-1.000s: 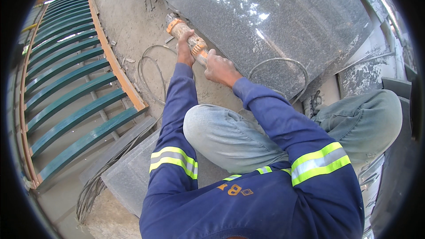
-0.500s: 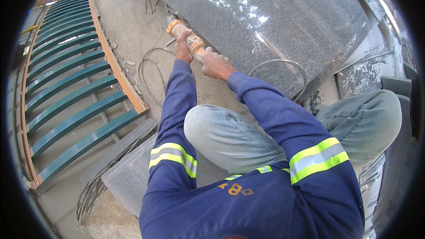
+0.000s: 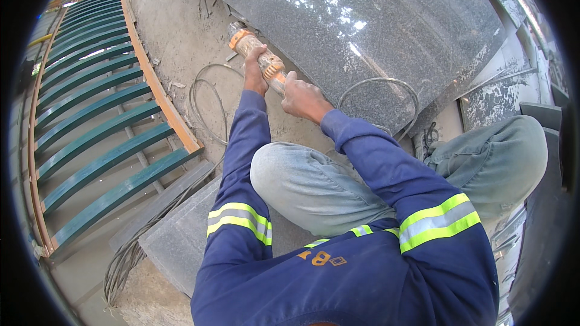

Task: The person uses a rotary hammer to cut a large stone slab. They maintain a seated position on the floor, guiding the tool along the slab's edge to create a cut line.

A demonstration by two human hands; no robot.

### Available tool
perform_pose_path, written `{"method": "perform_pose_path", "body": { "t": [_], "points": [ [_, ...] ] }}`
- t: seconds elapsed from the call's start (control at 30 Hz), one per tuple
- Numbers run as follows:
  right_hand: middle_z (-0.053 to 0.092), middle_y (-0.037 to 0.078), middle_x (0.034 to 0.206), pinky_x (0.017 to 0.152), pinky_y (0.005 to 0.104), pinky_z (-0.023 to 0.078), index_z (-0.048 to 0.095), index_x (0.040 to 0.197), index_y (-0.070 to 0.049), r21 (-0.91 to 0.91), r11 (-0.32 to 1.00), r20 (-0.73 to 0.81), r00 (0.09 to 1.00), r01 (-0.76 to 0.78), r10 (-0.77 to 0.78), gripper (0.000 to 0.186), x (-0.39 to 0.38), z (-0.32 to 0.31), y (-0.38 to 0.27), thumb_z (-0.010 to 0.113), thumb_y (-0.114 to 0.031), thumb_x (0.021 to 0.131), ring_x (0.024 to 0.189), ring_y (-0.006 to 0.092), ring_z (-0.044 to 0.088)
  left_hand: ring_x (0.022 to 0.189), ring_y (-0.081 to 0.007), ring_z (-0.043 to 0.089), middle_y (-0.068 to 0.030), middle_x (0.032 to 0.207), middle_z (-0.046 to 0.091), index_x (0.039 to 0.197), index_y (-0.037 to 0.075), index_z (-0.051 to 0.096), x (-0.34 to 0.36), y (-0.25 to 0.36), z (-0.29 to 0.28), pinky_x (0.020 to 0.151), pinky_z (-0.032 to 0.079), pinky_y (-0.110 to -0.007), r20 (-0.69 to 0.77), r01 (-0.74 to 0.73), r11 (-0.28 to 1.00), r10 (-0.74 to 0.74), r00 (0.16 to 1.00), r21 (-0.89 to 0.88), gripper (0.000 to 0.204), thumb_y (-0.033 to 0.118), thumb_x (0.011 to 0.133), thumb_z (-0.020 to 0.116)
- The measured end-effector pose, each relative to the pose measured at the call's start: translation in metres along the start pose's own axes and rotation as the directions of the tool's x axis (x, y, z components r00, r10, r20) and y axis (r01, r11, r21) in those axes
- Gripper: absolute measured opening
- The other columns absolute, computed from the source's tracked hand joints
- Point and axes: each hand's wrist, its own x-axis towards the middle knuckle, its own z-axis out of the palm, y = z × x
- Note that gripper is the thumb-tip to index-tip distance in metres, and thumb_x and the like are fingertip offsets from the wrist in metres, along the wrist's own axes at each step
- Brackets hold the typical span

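Note:
Both my hands hold a dusty orange power tool, which looks like an angle grinder (image 3: 264, 56), slanting along the left edge of a dark polished stone slab (image 3: 411, 30). Around the tool's middle my left hand (image 3: 255, 72) is closed, with the thumb up on its body. My right hand (image 3: 303, 98) grips the rear end, fingers wrapped round it. The tool's metal head points away from me at the slab's edge. Whether it touches the stone, I cannot tell. Its working face is hidden.
A green-slatted rack with an orange frame (image 3: 175, 122) stands on the left. Grey cable (image 3: 208, 67) loops over the dusty ground, another loop (image 3: 417, 99) lies on the slab. Bundled cables (image 3: 115, 274) rest beside a grey stone block (image 3: 175, 247). My bent knees flank my right arm.
The tool and both hands have shifted slightly toward me and to the right along the slab edge. My grip on it stays the same.

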Motion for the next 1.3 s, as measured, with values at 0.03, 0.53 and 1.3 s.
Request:
{"method": "perform_pose_path", "body": {
  "t": [0.03,0.53,1.3],
  "points": [
    [0.068,0.035,0.099,0.087,0.0530,0.055,0.044,0.109,0.004,0.003,1.000,0.004,1.000,-0.002,0.002,0.038,-0.001,-0.001,-0.001,0.063,-0.012,0.080,0.098,0.0469,0.069,0.069,-0.0233,0.066,-0.0094,0.085,0.059,0.108,0.003,0.052,0.000,0.000,0.000,0.063,0.060,-0.039,-0.002,-0.002,1.000,0.002,1.000,0.003,0.034,0.022,0.084,0.068],
    [0.068,0.036,0.101,0.088,0.0536,0.054,0.046,0.109,0.006,0.013,1.000,-0.049,0.999,0.022,-0.021,0.034,0.027,0.006,0.000,0.058,-0.010,0.082,0.100,0.0469,0.069,0.069,-0.0242,0.066,-0.0097,0.085,0.059,0.107,0.003,0.052,0.038,0.003,-0.017,0.065,0.060,-0.041,0.026,0.015,1.000,-0.016,1.000,0.009,0.034,0.023,0.084,0.067],
    [0.067,0.036,0.100,0.087,0.0533,0.055,0.043,0.109,0.005,0.007,1.000,0.001,1.000,-0.010,0.010,0.039,-0.009,0.001,0.001,0.063,-0.012,0.080,0.099,0.0478,0.069,0.065,-0.0225,0.065,-0.0083,0.081,0.059,0.104,0.003,0.054,-0.005,-0.004,0.001,0.060,0.058,-0.039,0.004,0.006,1.000,-0.006,1.000,-0.014,0.030,0.021,0.083,0.067]
  ]
}}
